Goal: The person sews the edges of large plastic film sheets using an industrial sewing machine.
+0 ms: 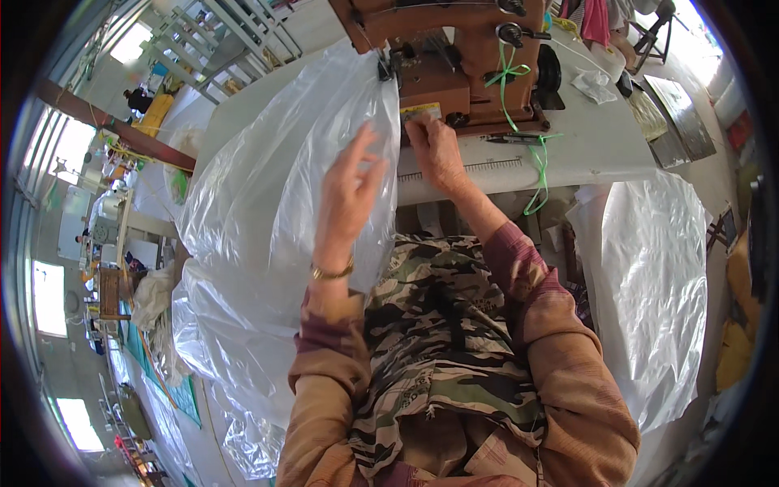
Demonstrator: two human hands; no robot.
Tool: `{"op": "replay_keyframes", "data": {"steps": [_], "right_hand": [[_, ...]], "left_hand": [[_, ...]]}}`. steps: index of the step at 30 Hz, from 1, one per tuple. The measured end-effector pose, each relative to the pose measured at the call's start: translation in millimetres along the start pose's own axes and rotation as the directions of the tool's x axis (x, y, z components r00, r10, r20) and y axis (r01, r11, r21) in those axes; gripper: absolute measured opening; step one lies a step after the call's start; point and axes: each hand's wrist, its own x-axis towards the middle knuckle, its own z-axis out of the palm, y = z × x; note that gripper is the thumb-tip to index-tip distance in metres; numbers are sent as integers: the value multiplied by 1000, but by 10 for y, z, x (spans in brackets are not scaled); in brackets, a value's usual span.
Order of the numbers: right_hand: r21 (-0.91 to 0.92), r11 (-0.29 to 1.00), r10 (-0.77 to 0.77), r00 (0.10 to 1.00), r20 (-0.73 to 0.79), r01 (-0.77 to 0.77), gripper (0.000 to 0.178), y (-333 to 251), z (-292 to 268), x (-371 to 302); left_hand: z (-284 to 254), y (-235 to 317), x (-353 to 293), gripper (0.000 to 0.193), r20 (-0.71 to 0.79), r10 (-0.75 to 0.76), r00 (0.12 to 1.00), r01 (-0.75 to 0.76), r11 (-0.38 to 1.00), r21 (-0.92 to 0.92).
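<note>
A large clear plastic sheet [268, 170] drapes over the left of the table and hangs down beside my lap. Its right edge runs up under the head of a brown sewing machine [442, 77]. Over the sheet is my left hand [351, 195], smeared by motion, with its fingers stretched out and nothing visible in them. My right hand [440, 152] is just right of the sheet's edge, in front of the machine's base. Its fingers are bent together in a pinch; what they hold, if anything, is hidden.
A green ribbon [542, 170] hangs from the machine, beside dark snips [518, 139] on the table [600, 154]. More clear plastic [649, 284] hangs at the right. A small crumpled plastic piece [595, 85] lies at the back right. Camouflage cloth [442, 325] covers my lap.
</note>
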Motion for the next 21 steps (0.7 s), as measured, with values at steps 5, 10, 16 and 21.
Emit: {"op": "replay_keyframes", "data": {"steps": [5,10,16,21], "right_hand": [[76,996,35,995,95,-42,18,-74,0,-17],[225,969,54,974,220,-104,22,-253,24,-277],[94,962,225,941,254,-255,33,-310,156,-1062],[-89,995,-40,999,22,42,22,-493,227,-978]], "left_hand": [[-681,-1023,-406,51,-257,-175,950,301,721,624],[-1077,-1753,-405,54,-191,-98,977,209,635,744],[-1113,-1862,-244,55,-103,-95,990,140,685,715],[-1158,-1893,-267,59,-113,-85,990,141,664,735]]}}
